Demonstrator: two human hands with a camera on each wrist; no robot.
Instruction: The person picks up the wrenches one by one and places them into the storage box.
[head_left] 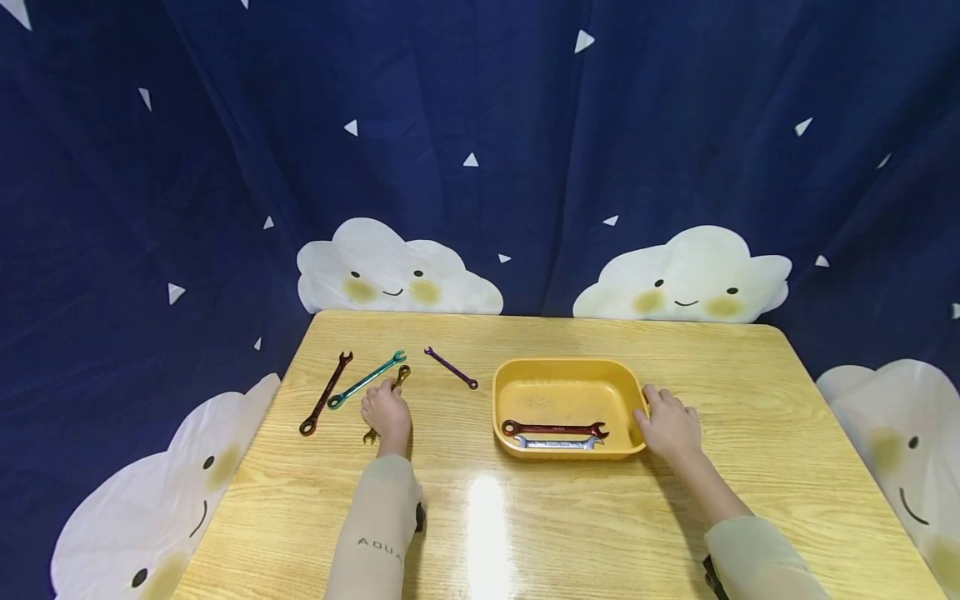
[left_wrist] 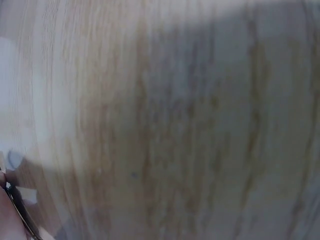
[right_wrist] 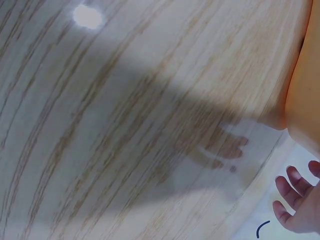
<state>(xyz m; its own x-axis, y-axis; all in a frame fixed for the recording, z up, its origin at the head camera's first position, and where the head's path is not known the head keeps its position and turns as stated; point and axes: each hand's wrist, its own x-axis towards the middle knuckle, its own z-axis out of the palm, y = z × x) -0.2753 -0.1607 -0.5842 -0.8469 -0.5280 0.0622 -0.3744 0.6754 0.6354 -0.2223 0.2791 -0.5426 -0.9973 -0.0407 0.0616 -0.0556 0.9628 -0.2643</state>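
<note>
My left hand (head_left: pixel 386 412) grips the middle of a gold combination wrench (head_left: pixel 402 377) on the wooden table, both wrench ends showing past the fingers. In the left wrist view, fingertips and part of the dark-looking wrench (left_wrist: pixel 21 207) show at the lower left edge. To its left lie a teal wrench (head_left: pixel 367 380) and a dark red wrench (head_left: pixel 327 393); a purple wrench (head_left: pixel 451 367) is to its right. My right hand (head_left: pixel 672 423) is at the right rim of a yellow plastic bin (head_left: pixel 570 367), its fingers loosely bent and apart in the right wrist view (right_wrist: pixel 300 200).
Inside the bin, a red wrench (head_left: pixel 555 429) and a silver wrench (head_left: pixel 558 443) lie along the near wall. The wooden table (head_left: pixel 585 533) ends at a dark blue curtain (head_left: pixel 480 100) with white clouds behind and at the sides.
</note>
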